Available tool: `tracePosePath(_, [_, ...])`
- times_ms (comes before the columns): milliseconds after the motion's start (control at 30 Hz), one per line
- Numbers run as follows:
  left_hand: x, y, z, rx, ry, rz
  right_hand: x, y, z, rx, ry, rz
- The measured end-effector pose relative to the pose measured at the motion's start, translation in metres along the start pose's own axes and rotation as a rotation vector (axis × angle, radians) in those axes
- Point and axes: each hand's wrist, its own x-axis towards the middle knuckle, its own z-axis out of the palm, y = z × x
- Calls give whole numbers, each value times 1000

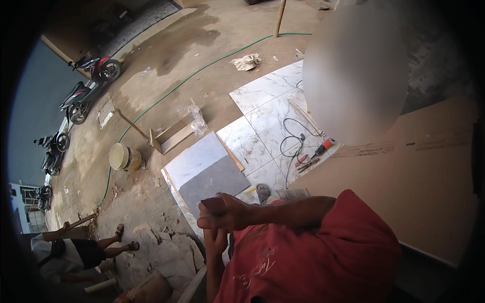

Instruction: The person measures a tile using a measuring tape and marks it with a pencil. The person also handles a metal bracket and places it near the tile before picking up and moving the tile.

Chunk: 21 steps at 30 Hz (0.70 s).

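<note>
In front of my red shirt, my right hand [230, 209] is closed around a small dark flat rectangular object [214, 205]; its kind is not clear. Just below it, my left hand [216, 239] is closed and meets the right one, and what its fingers hold is partly hidden. Beyond both hands lie a grey tile [214, 184] and a paler tile [192, 159] on wood strips. Large white marbled tiles [252, 144] cover the ground farther on. A red and black power tool [324, 147] rests there with its dark cord [292, 139], near red-handled pliers [302, 161].
A broad brown cardboard sheet [414, 166] spreads at right. Left of the tiles stand a bucket [124, 157] and a wooden trough [177, 135]. A green hose [166, 97] crosses the ground. Another person [76, 252] is at lower left; motorbikes [78, 103] stand farther off. A blurred patch hides the upper right.
</note>
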Motion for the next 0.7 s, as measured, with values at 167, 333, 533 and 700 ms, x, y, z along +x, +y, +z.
tracePosePath(167, [45, 57, 1, 10, -1, 83, 24, 2, -2, -41, 138, -205])
tracePosePath(333, [44, 17, -55, -133, -150, 15, 49, 1, 17, -77, -3, -371])
tracePosePath(533, [71, -3, -61, -47, 28, 156, 85, -12, -6, -50, -53, -131])
tracePosePath(700, [155, -11, -35, -436, 30, -258, 155, -3, -87, -270, -74, -20])
